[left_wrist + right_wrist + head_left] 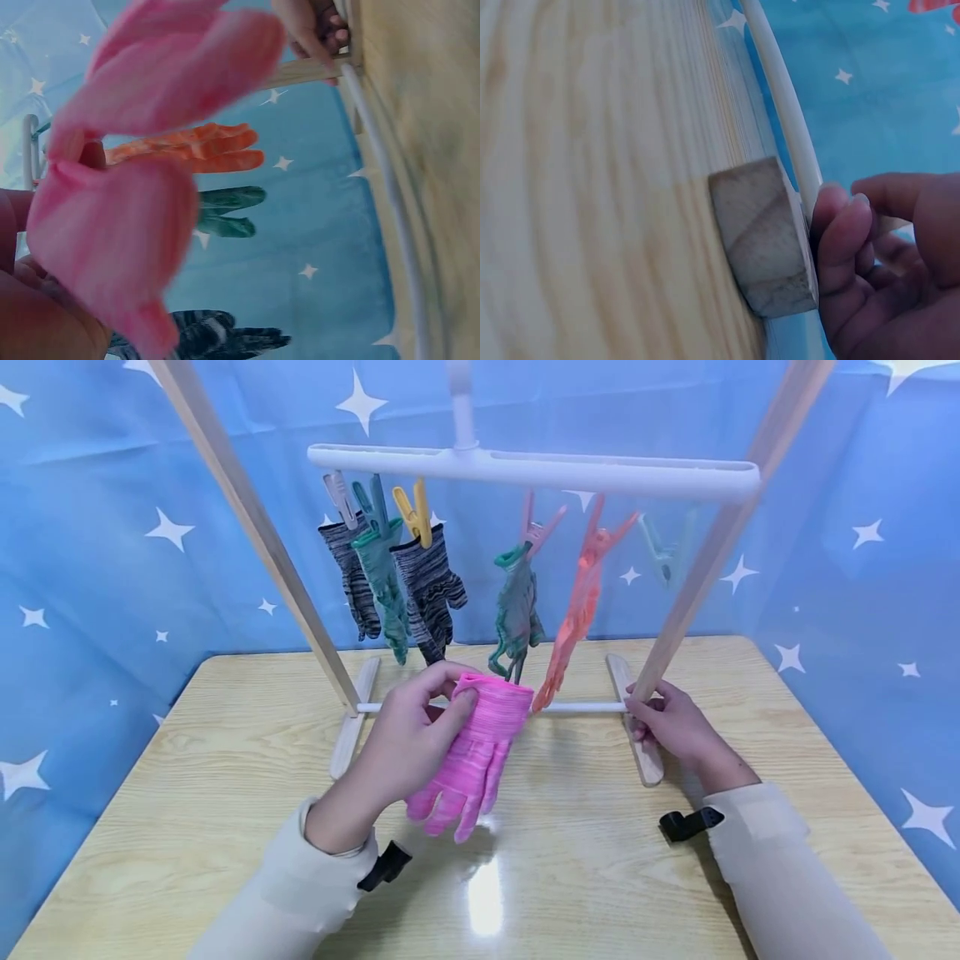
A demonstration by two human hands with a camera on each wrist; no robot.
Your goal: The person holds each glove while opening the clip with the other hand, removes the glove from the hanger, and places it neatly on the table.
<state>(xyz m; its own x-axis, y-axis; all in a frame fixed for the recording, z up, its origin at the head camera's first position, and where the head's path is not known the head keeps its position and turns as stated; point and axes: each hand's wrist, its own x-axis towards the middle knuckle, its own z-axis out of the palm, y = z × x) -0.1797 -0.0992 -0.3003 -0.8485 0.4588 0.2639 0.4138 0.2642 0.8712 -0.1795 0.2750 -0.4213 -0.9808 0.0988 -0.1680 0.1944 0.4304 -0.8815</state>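
Note:
My left hand (423, 722) pinches a pink knit glove (480, 752) by its cuff, thumb in front, with the glove's fingers hanging down over the table. Up close in the left wrist view, the same pink glove (120, 232) fills much of the left side. At the lower right of a wooden drying rack, my right hand (671, 722) grips the foot of the right post (675, 618), just above the base bar (636, 735). The right wrist view has the fingers (844, 240) curled beside the end of that base bar (761, 236).
From the white top bar (600, 475) several clothespins hold gloves: dark striped ones (431, 593), green ones (517, 602) and an orange one (577, 610). A pale green clothespin (666, 547) hangs bare at the right. A thin white rod (585, 707) joins the rack's feet on the wooden table (225, 827).

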